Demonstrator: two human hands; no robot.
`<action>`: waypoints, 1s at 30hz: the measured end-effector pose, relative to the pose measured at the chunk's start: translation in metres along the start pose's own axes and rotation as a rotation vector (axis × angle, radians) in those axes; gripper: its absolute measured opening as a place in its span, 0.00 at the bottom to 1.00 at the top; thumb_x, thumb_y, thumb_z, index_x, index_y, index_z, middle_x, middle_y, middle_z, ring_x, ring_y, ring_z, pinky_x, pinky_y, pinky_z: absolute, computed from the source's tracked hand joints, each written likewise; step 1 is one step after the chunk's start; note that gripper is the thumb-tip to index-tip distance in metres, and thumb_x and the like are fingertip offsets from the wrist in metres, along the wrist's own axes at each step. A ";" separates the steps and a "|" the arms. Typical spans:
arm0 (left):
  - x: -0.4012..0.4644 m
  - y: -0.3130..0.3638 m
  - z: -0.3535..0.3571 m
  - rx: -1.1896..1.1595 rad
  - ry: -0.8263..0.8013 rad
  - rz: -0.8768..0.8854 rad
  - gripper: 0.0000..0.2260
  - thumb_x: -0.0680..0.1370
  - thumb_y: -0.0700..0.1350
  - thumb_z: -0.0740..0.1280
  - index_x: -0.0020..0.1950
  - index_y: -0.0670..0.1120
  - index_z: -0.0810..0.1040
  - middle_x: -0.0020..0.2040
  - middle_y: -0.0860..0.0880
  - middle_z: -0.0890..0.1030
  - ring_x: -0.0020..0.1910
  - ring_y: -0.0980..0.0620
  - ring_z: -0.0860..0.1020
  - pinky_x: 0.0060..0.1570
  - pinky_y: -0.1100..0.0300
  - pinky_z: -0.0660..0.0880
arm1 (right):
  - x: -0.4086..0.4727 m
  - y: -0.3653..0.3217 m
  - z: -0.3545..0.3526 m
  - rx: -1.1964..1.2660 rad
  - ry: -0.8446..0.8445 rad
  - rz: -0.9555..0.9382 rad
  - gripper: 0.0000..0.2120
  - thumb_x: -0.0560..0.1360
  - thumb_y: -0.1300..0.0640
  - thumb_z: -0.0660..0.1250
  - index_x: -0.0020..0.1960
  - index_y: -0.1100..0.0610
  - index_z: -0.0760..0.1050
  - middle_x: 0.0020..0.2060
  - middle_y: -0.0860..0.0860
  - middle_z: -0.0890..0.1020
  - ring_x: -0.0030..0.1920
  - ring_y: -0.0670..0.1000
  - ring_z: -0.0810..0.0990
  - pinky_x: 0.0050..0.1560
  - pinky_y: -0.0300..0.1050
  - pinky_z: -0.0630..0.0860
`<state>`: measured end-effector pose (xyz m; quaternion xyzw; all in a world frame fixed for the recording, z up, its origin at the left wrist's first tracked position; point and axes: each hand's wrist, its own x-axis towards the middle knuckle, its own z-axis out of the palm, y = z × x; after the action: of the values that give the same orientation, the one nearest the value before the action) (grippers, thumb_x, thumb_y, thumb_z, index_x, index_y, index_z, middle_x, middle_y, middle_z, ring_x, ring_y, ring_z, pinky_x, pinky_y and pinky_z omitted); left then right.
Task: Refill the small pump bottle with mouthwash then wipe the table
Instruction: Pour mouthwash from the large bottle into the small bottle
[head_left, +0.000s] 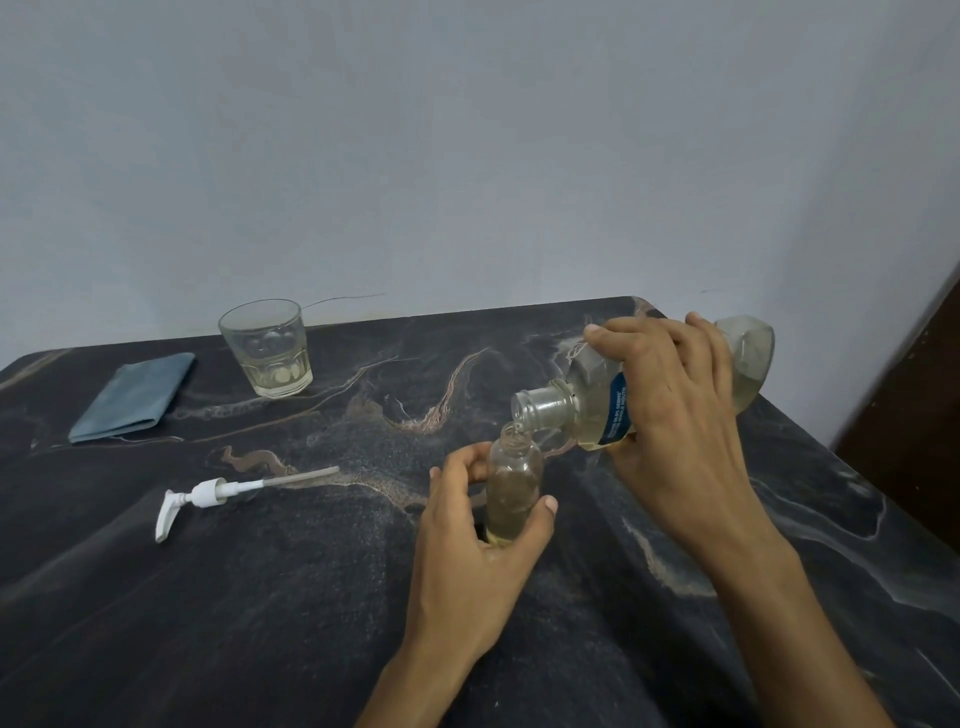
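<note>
I see my left hand (478, 525) wrapped around the small clear plastic pump bottle (513, 483), thumb on its right side and fingers curled behind it, holding it upright on the dark marbled stone table (311, 597). The small bottle has no top on, and pale yellowish liquid fills it partway.

My right hand (680, 410) grips the large clear mouthwash bottle (587, 410) with the blue label, fingers curled over its body. That bottle is tipped well over toward the left, its open neck just above the small bottle's mouth, almost touching it. Pale liquid lies in the lower side of the large bottle; I cannot tell for sure whether a stream is running between the 2 mouths.

The white pump head (200, 496) with its long dip tube lies flat on the table, well to the left of my left hand. Farther back stands 1 faceted clear drinking glass (267, 348) with a little pale liquid in the bottom. Just left of the glass lies a folded blue-grey cloth (132, 397), flat near the table's far left edge. A plain pale wall (467, 130) rises behind the table.
</note>
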<state>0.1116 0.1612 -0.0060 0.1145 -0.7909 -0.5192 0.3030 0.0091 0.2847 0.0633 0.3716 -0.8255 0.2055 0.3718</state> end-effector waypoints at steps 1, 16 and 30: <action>0.000 0.000 0.000 -0.004 0.002 -0.001 0.20 0.65 0.63 0.69 0.54 0.61 0.71 0.50 0.63 0.78 0.52 0.62 0.77 0.60 0.49 0.73 | 0.000 0.000 0.000 -0.001 0.000 0.001 0.46 0.51 0.70 0.82 0.63 0.54 0.65 0.56 0.54 0.77 0.59 0.53 0.67 0.72 0.45 0.48; 0.002 0.003 0.001 -0.016 0.009 -0.001 0.19 0.65 0.62 0.69 0.53 0.61 0.70 0.50 0.63 0.78 0.53 0.64 0.76 0.65 0.45 0.69 | 0.000 0.001 0.000 -0.007 -0.006 0.005 0.45 0.52 0.71 0.81 0.63 0.54 0.64 0.56 0.54 0.77 0.59 0.53 0.68 0.71 0.46 0.49; 0.002 0.002 0.000 -0.014 0.012 0.014 0.19 0.66 0.62 0.69 0.54 0.61 0.70 0.51 0.65 0.78 0.54 0.64 0.76 0.66 0.44 0.68 | 0.000 0.001 0.000 -0.011 -0.019 0.012 0.45 0.52 0.71 0.81 0.63 0.54 0.64 0.56 0.54 0.77 0.59 0.53 0.68 0.71 0.43 0.47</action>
<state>0.1102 0.1616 -0.0036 0.1097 -0.7863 -0.5218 0.3121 0.0082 0.2858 0.0635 0.3663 -0.8324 0.1996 0.3649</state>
